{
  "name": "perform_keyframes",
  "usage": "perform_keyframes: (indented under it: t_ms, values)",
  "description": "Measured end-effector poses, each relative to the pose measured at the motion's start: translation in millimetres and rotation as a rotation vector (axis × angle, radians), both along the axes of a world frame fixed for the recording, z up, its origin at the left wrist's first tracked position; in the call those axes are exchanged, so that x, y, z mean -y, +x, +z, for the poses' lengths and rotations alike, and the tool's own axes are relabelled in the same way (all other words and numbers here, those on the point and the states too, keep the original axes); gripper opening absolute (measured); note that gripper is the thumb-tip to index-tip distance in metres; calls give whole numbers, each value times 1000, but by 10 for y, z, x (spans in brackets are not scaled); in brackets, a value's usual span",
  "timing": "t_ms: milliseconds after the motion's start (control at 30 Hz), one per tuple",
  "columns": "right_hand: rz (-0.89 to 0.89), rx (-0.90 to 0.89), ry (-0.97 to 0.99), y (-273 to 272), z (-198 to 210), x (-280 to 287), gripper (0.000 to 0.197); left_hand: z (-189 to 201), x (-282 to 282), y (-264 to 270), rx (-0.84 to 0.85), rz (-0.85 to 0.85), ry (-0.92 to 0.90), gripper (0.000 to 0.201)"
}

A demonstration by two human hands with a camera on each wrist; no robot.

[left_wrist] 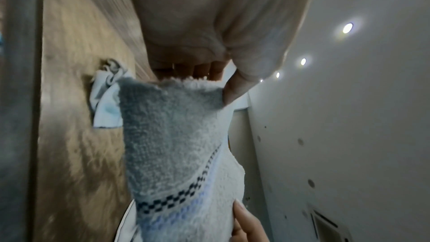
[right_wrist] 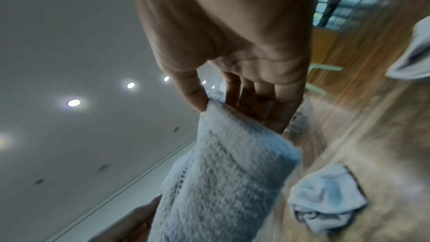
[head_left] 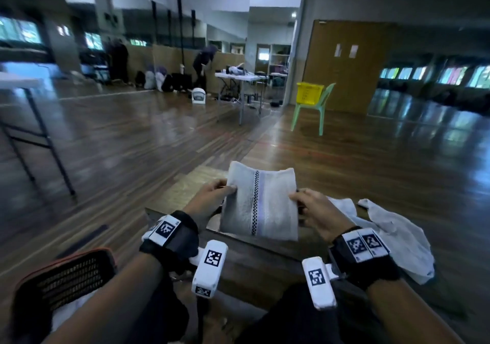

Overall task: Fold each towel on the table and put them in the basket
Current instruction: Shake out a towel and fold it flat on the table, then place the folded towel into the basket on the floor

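Note:
A folded white towel (head_left: 261,203) with a dark checkered stripe is held upright over the wooden table (head_left: 252,259). My left hand (head_left: 229,186) pinches its left edge and my right hand (head_left: 295,198) pinches its right edge. In the left wrist view, thumb and fingers (left_wrist: 230,87) clamp the towel (left_wrist: 177,144). The right wrist view shows the thumb (right_wrist: 197,98) pressed on the towel (right_wrist: 221,172) against the fingers. A black mesh basket (head_left: 66,277) with an orange rim sits at the lower left, beside my left forearm.
Loose white towels (head_left: 397,232) lie crumpled on the table to my right; one (right_wrist: 325,200) lies just under the held towel. Far off stand a yellow basket (head_left: 310,93) on a green chair, folding tables (head_left: 238,77) and people. Wooden floor surrounds the table.

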State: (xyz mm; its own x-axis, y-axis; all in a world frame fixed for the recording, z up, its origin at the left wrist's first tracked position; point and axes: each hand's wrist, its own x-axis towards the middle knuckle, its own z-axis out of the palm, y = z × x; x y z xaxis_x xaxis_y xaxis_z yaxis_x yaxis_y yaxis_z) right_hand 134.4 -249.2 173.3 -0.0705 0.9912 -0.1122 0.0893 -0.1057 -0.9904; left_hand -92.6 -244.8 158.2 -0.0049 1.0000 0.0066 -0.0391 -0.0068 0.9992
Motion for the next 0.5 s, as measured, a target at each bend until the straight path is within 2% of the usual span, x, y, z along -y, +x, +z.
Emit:
perform_keyframes:
  t_ms: [133,267,400,500]
  values:
    - [182,31,76,-513,254,-252,7,242,93,-498,24,164,40,7]
    - [346,47,115,-1128,329,-468,9,345,297,-1017,79,322,59,10]
    - [489,41,119,-1773,200,-577,11,284,568,-1488,84,479,49,25]
    - [588,24,43,-2242,-41,-594,22,67,752,-1805,59,600,3,19]
